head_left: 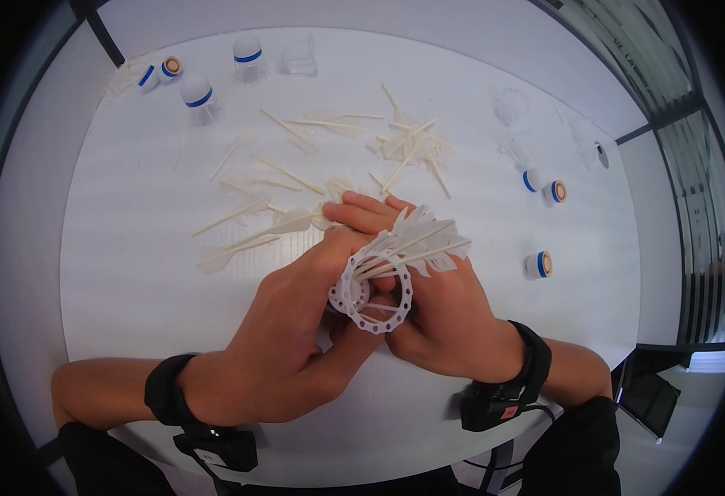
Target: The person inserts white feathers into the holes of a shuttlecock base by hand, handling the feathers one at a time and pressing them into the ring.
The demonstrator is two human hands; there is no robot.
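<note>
Between my two hands is a white shuttlecock frame [405, 307], with a ring of small holes round its open top and a rounded base below. Several white feathers [429, 242] stand in its far right side and lean over my right hand. My left hand [292, 318] is closed round the frame's left side, its thumb and fingers partly hidden. My right hand [459, 318] is closed against the right side, with some fingertips reaching left beyond the frame. Loose white feathers [276, 221] lie just past my left knuckles.
A pile of feathers [416, 147] lies beyond my hands, with more scattered to its left. White caps with blue bands stand at the back left, one a domed cap [248, 51] on a clear holder. Clear plastic pieces [511, 107] and blue-banded corks [538, 264] lie right.
</note>
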